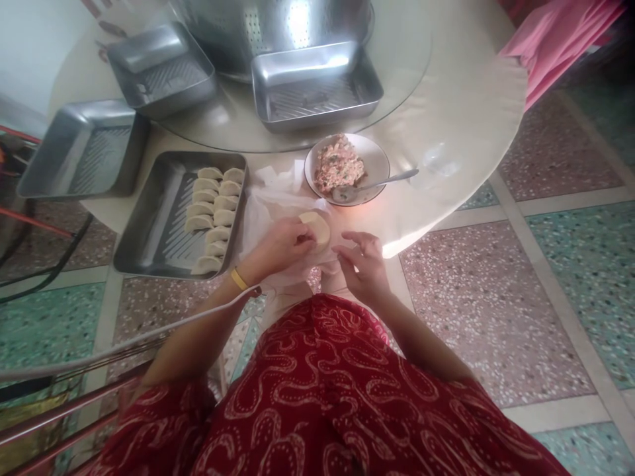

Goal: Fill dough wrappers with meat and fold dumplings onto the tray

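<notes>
My left hand (285, 246) holds a pale folded dumpling (317, 227) just above the table's front edge. My right hand (364, 261) hovers close beside it with fingers spread and nothing in it. Under both hands lies a thin white plastic sheet (268, 205). A white bowl (374, 157) of pink minced filling stands just beyond, with a metal spoon (391, 180) resting in it. To the left, a steel tray (149, 231) carries two rows of several finished dumplings (214, 218).
Three empty steel trays (74, 155) (163, 66) (317, 86) sit farther back, two on a glass turntable (397, 73). A large steel colander (278, 23) stands behind. A clear plastic cup (439, 160) is right of the bowl. Terrazzo floor lies right; chair bars at lower left.
</notes>
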The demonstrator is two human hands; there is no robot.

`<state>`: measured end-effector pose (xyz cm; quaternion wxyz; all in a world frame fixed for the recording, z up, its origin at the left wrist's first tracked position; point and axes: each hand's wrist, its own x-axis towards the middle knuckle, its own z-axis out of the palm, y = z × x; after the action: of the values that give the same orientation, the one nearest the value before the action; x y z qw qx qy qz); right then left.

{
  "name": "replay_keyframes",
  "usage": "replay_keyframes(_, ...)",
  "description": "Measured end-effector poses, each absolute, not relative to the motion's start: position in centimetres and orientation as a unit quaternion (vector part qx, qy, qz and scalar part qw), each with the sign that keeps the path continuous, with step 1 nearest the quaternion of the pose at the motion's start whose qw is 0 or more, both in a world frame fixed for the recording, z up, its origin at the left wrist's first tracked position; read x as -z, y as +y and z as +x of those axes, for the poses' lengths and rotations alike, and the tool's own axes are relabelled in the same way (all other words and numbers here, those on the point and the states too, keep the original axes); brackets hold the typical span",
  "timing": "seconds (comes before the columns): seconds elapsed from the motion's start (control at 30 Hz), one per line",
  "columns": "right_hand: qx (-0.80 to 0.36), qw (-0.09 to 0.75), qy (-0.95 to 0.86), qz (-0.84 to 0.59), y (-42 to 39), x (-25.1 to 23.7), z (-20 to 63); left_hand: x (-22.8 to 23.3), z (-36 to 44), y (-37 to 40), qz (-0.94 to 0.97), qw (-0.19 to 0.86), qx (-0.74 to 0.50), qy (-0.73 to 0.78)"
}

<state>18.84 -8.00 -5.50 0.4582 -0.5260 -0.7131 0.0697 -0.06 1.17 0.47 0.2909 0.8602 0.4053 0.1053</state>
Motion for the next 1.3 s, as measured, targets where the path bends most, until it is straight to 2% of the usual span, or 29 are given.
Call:
replay_keyframes(0.13,-0.046,0.414,-0.729,-0.543,-7.6,5.7,18.5,-0.6,0.2,1.0,0.860,0.270,-0.115,0.417)
replay_keyframes(0.3,-0.014,0.419,-0.736,-0.532,-5.1,5.5,18.5,-1.3,0.0,1.6,0.838,0.282,-0.117,0.453)
replay_keyframes(0.5,-0.085,0.358,-0.792,-0.488,-0.5,4.4,17.9,-2.9,-0.3,2.8,0.848,0.251,-0.123,0.450)
replay_keyframes(0.57,-0.120,0.372,-0.790,-0.472,0.8,3.5,18.1,-3.5,-0.8,2.7,0.826,0.261,-0.179,0.467)
replay_keyframes(0.67,-0.226,0.431,-0.745,-0.456,2.7,1.5,19.1,-4.0,-1.6,1.6,0.729,0.283,-0.355,0.511)
replay_keyframes(0.77,-0.399,0.454,-0.666,-0.438,4.5,-1.5,20.5,-3.5,-1.5,-0.3,0.611,0.390,-0.486,0.488)
replay_keyframes(0.83,-0.484,0.447,-0.611,-0.439,5.2,-3.5,21.3,-2.8,-0.5,-1.4,0.532,0.513,-0.508,0.442)
replay_keyframes(0.9,-0.518,0.444,-0.580,-0.445,5.6,-5.2,21.9,-2.4,0.9,-2.0,0.448,0.614,-0.510,0.404)
replay_keyframes(1.0,-0.519,0.440,-0.576,-0.453,5.7,-7.1,22.5,-2.5,2.9,-2.0,0.302,0.725,-0.494,0.374)
replay_keyframes(1.13,-0.491,0.420,-0.608,-0.462,5.4,-8.5,23.0,-3.4,4.0,-1.6,0.169,0.783,-0.477,0.362)
replay_keyframes(1.2,-0.431,0.417,-0.660,-0.452,4.8,-8.9,22.7,-3.9,4.3,-1.5,0.129,0.809,-0.461,0.342)
replay_keyframes(1.3,-0.252,0.395,-0.770,-0.433,2.8,-8.5,21.0,-4.6,4.5,-1.4,0.092,0.846,-0.434,0.297)
